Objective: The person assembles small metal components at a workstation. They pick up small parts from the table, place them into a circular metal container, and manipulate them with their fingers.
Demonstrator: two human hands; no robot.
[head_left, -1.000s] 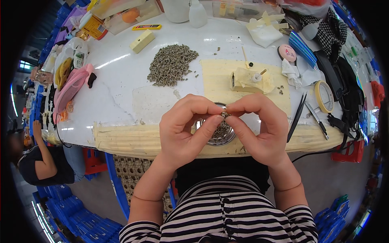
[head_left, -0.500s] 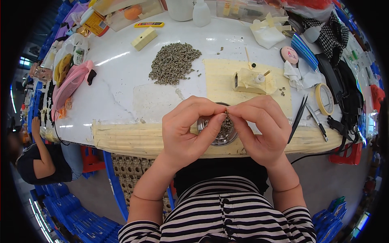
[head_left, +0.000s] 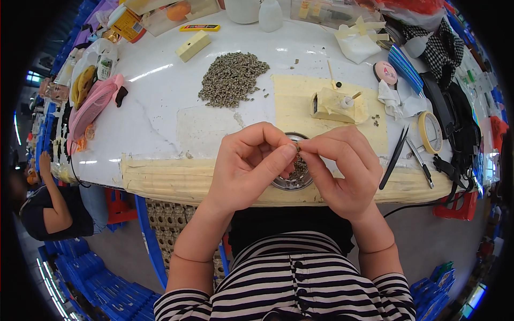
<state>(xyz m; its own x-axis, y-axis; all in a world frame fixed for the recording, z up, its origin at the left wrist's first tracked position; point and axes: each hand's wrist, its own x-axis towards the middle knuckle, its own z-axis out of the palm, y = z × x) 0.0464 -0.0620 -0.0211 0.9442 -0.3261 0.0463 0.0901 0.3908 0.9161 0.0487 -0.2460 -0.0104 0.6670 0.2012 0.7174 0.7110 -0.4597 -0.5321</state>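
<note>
A round metal bowl (head_left: 293, 184) of small metal parts (head_left: 297, 169) stands at the table's near edge, partly covered by my hands. Just above it, my left hand (head_left: 254, 166) has thumb and forefinger pinched, its other fingers curled inward. My right hand (head_left: 342, 170) pinches too, its fingertips meeting the left ones over the bowl. Something tiny sits between the fingertips, probably a small metal part, but it is too small to make out. Beyond the hands lies a large heap of similar small metal parts (head_left: 231, 80).
A tape-wrapped block (head_left: 334, 107) with a stick in it stands behind the bowl. Right of my hand lie black tweezers (head_left: 394, 158), a silver-and-black tool (head_left: 420, 163) and a tape roll (head_left: 430, 132). A cream block (head_left: 193, 46) is farther back. A person (head_left: 59, 208) sits at far left.
My left hand's fingers have curled and shifted a little, showing more of its inner fingers. The fingertips remain together above the bowl. The whole view has moved slightly.
</note>
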